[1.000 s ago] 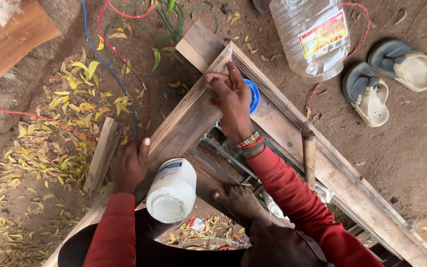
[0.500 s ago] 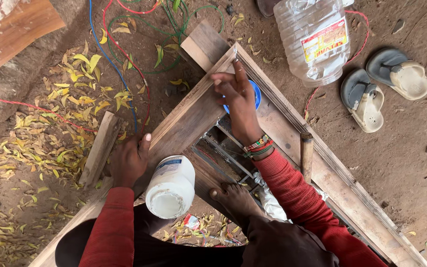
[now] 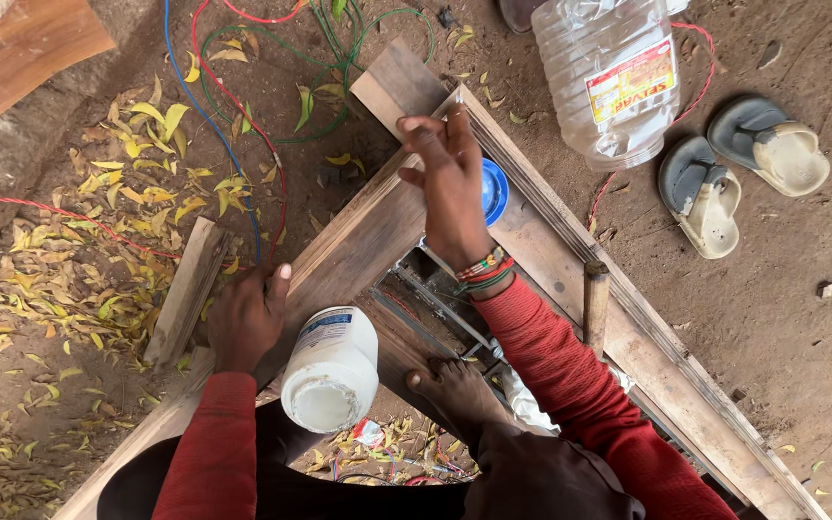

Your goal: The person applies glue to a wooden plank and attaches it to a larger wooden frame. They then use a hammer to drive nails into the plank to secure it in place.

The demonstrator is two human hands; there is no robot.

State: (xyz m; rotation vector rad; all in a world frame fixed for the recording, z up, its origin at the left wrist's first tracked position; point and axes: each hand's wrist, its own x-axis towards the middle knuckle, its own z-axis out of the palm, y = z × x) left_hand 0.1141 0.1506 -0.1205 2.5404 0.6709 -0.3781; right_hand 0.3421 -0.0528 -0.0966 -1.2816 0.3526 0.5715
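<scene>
The person kneels on the dirt floor over a wooden frame (image 3: 358, 250), at the corner where two boards meet. The right hand (image 3: 450, 188) has slid up the frame toward that corner since a moment ago. Its fingers are bent at the joint, and I cannot tell if they pinch anything. A blue lid (image 3: 495, 190) peeks out just beside it. The left hand (image 3: 243, 323) has stayed put, pressing flat on the lower board with the grip spread wide and holding nothing. A white jar (image 3: 331, 368) stands open by the wrist, where it was before. A bare foot (image 3: 455, 390) rests on the frame too. So the frame is held down while the corner gets worked on. A big plastic bottle (image 3: 613, 77) and grey sandals (image 3: 739, 173) lie farther off.
</scene>
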